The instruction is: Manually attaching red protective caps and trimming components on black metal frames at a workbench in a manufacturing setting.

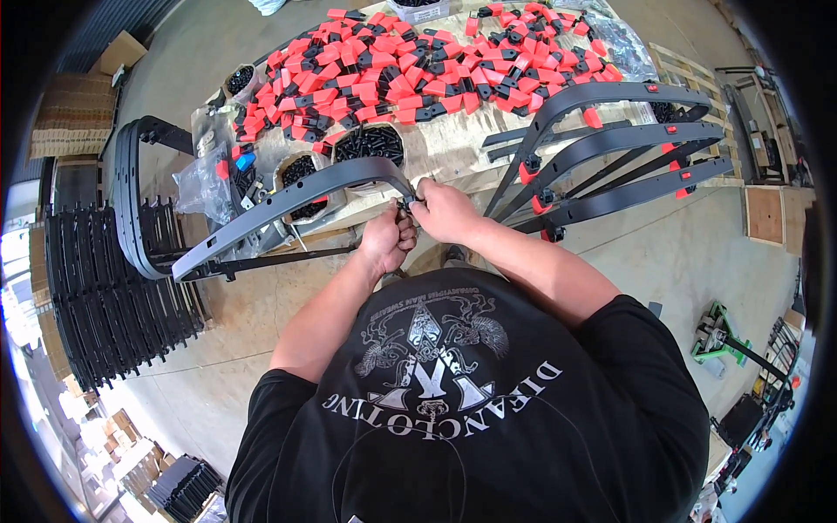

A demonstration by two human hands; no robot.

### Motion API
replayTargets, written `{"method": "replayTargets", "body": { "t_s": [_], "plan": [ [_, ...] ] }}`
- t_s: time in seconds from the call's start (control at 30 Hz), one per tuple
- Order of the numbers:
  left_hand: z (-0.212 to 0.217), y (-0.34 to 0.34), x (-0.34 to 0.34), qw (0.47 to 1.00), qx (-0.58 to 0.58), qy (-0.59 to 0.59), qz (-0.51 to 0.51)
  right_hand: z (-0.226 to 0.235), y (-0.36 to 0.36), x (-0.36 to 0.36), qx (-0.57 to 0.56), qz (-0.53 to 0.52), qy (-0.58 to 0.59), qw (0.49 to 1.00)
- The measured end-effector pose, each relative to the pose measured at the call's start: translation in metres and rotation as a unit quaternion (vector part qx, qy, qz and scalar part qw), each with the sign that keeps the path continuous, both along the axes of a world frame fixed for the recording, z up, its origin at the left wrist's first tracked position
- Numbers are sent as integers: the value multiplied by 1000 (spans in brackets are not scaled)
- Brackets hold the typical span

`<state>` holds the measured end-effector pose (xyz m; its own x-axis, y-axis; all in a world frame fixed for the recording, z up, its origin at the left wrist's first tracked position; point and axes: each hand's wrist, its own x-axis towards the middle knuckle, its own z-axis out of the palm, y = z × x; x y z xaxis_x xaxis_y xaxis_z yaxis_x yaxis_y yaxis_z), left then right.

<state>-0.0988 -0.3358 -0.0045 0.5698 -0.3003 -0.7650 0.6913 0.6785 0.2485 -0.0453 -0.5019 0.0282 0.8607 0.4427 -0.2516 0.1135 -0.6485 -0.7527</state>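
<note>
A long black curved metal frame [292,202] rests across the near left edge of the table, its bent end reaching the middle in front of me. At that end, my right hand [446,213] is closed with thumb and fingers on the tip of the frame. Just below and left of it, my left hand [390,239] is curled closed against the same end. A small dark fitting [407,203] shows between the two hands. My fingers hide most of it, and what the left fingers hold cannot be made out.
Red-and-black plastic parts [401,65] are heaped over the table [445,144]. Tubs of black bolts [370,148] stand near its front edge. Several similar curved frames [641,144] lean at the right, others [131,200] at the left. Black bars [105,296] are stacked beside the table.
</note>
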Motion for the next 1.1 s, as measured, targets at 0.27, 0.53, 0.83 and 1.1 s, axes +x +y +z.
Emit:
{"method": "replayTargets", "body": {
  "t_s": [0.27, 0.53, 0.83, 1.1],
  "plan": [
    [16, 9, 11, 976, 192, -36, -92, -2, -2, 0, 10, 7, 0, 1000],
    [23, 8, 17, 950, 256, -59, -168, -1, -2, 3, 1, 25, -9, 1000],
    [4, 14, 10, 959, 222, -121, -126, -7, -3, 3, 7, 27, -6, 1000],
    [-1, 22, 2, 888, 354, -274, -107, -4, -5, 4, 11, 27, -3, 1000]
  ]
}}
